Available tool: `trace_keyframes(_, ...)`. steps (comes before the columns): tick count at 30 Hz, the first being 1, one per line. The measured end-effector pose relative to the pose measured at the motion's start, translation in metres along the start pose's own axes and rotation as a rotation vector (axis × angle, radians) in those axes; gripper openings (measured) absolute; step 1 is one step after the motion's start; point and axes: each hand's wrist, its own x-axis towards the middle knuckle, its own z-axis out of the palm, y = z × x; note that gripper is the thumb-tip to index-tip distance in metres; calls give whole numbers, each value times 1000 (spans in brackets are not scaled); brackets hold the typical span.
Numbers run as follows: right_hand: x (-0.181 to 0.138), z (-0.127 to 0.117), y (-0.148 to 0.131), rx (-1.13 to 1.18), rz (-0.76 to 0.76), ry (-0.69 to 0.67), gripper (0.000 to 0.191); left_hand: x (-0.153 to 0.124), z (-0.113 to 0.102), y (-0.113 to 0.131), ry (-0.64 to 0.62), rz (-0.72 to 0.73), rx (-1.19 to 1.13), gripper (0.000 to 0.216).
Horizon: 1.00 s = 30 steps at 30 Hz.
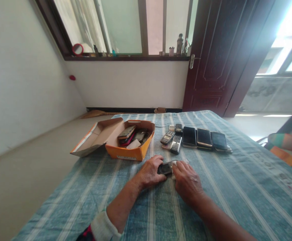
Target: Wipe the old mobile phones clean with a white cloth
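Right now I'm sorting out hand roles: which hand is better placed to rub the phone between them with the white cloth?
The right hand, probably: it holds the white cloth against the right end of the phone. The left hand holds the opposite end, so it seems better placed to steady.

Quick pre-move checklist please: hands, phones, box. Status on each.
1. Left hand steadying the dark phone: ok, fingers around its left end.
2. Right hand with white wipe on that phone: ok, at its right end.
3. Orange box open: ok, lid folded out to the left.
4. Laid-out phones apart from both hands: ok, beyond them, right of the box.
5. Dark phone's surface clean: cannot tell, partly covered.
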Motion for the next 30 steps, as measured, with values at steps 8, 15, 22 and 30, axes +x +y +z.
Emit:
trace_keyframes(8,0,4,6,22,-13,24,21,-1,0,6,0,0,64,34)
trace_keyframes(15,0,4,2,110,-138,80,22,-2,3,8,26,8,98,30)
trace_keyframes(22,0,5,-12,208,-272,80,22,-2,5,6,45,30,60,20)
trace_keyframes(30,4,9,0,124,-116,90,24,-3,4,8,55,5,62,26)
